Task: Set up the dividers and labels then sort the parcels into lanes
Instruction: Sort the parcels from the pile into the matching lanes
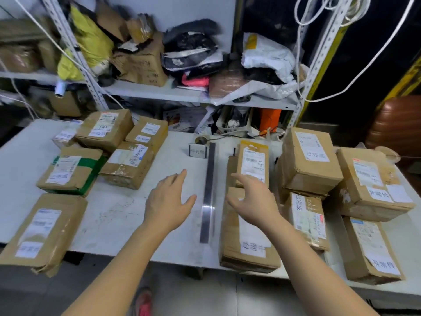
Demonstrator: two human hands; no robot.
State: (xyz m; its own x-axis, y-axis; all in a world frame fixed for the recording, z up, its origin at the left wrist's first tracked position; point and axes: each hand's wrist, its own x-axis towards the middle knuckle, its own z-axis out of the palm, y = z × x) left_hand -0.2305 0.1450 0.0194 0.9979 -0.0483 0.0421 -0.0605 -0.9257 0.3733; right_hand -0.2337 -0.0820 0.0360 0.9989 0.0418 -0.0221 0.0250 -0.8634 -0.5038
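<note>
A long grey metal divider strip [209, 192] lies front to back on the white table [118, 215]. A small label stand [197, 151] sits at its far end, to the left. My left hand [169, 199] hovers open over bare table left of the strip, holding nothing. My right hand [251, 199] is open with spread fingers above a flat brown parcel [248, 247] just right of the strip. Several brown parcels [127, 165] are grouped on the left side, and several more parcels [308, 160] stand on the right side.
A shelf unit [173, 92] behind the table holds bags, boxes and clutter. White cords [319, 17] hang from its posts. A parcel [43, 231] overhangs the front left table edge. A red shoe [143, 302] shows on the floor below.
</note>
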